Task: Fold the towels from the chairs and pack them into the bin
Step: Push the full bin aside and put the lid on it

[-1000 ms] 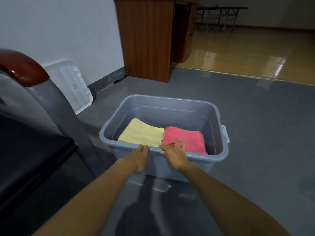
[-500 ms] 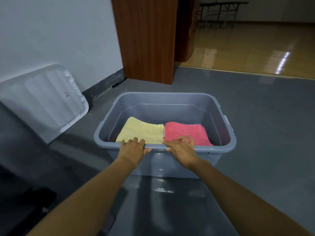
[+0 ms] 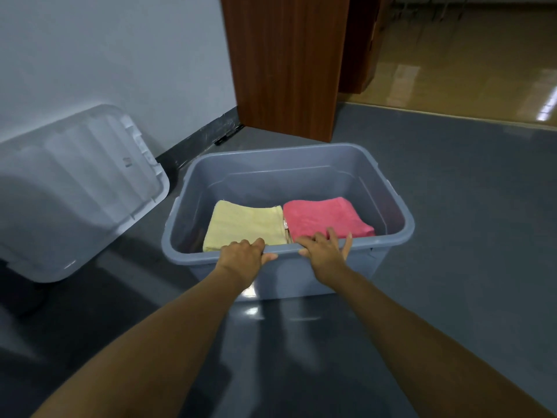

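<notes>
Two bare forearms reach forward from the bottom of the view to a grey plastic bin (image 3: 289, 276) standing on a dark grey floor (image 3: 467, 267).

The left hand (image 3: 241, 256) grips the near rim of the bin. Its fingers (image 3: 256, 244) are curled over the top edge and the thumb is hooked under the rim on the outside. Just to its right, apart from it, the right hand (image 3: 324, 250) rests on the same rim. Its fingers (image 3: 331, 233) are spread and only lightly bent, with the tips reaching over the edge into the bin; they hold nothing.

Inside the bin, directly beyond the left fingers, lies a folded pale yellow towel (image 3: 244, 224). Directly beyond the right fingers lies a folded pink towel (image 3: 325, 215). The two towels lie flat side by side, their edges touching.

Well to the left of the left fingers, a white plastic lid (image 3: 81, 188) leans tilted against a white wall (image 3: 105, 55).

Far beyond the fingers, past the bin's back wall, a brown wooden cabinet (image 3: 286, 64) stands on the floor. To its right, further back, is a glossy tan floor (image 3: 452, 70).
</notes>
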